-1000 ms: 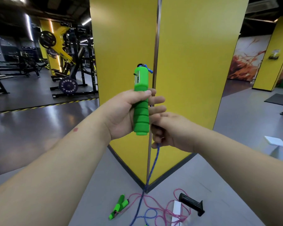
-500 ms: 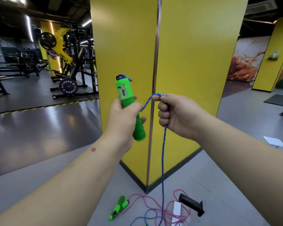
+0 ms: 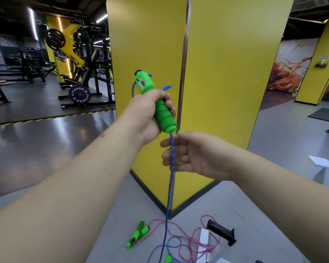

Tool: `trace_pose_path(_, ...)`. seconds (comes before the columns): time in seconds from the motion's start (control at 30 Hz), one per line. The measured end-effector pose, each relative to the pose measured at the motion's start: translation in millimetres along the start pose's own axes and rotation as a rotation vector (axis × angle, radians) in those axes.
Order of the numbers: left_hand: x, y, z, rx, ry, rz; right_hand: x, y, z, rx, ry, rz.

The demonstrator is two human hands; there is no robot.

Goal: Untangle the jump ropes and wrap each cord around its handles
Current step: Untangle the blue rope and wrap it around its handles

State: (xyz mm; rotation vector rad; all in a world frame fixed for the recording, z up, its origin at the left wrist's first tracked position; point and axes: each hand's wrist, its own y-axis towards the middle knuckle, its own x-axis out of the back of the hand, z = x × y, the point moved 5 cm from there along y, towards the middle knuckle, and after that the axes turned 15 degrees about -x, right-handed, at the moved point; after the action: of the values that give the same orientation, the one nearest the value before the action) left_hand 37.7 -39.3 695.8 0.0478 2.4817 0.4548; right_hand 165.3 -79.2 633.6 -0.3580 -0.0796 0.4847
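Blue cord (image 3: 172, 158), seemingly across right fingers (image 3: 167, 160)

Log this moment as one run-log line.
left hand grips green handle | right hand open behind blue cord | pink rope on floor, unwrapped

Your right hand (image 3: 196, 154) dropped from beside the green handle (image 3: 156, 105) to just below its butt end and opened, letting go of the blue cord (image 3: 171, 158), which ran down across your straightened fingers to the floor. Your left hand (image 3: 148, 114) tilted the handle's counter end further to the left. A turn of cord came to lie round the handle's upper part.
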Motion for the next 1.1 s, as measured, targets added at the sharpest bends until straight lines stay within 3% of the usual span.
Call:
trace_pose_path(0.13,17,3,0,-0.03,0.053,-0.036,10,-8,26,0.23,0.187,-0.174)
trace_pose_path(0.27,3,-62,50,0.151,0.102,0.201,30,-13,78,0.475,0.17,-0.378)
trace_pose_path(0.37,-11,-66,50,0.145,-0.056,0.214,39,-4,73,0.399,0.171,-0.442)
trace_pose_path(0.47,-16,-32,27,0.037,-0.048,0.129,26,4,33,0.096,0.269,-0.237)
trace_pose_path(0.57,-9,-6,13,-0.011,0.064,0.08,14,0,5,-0.035,0.125,-0.085)
trace_pose_path(0.7,2,-4,21,0.047,0.084,0.086,18,-7,14,0.09,-0.006,-0.234)
trace_pose_path(0.83,16,-14,29,0.059,-0.073,0.026,25,-10,26,0.217,-0.078,-0.392)
trace_pose_path(0.9,25,-19,33,0.061,0.004,0.001,28,-11,34,0.273,-0.053,-0.443)
trace_pose_path(1.0,24,-43,48,0.114,0.205,0.101,28,-10,51,0.346,0.105,-0.419)
trace_pose_path(1.1,5,-64,60,0.168,0.159,0.206,33,-3,65,0.378,0.165,-0.445)
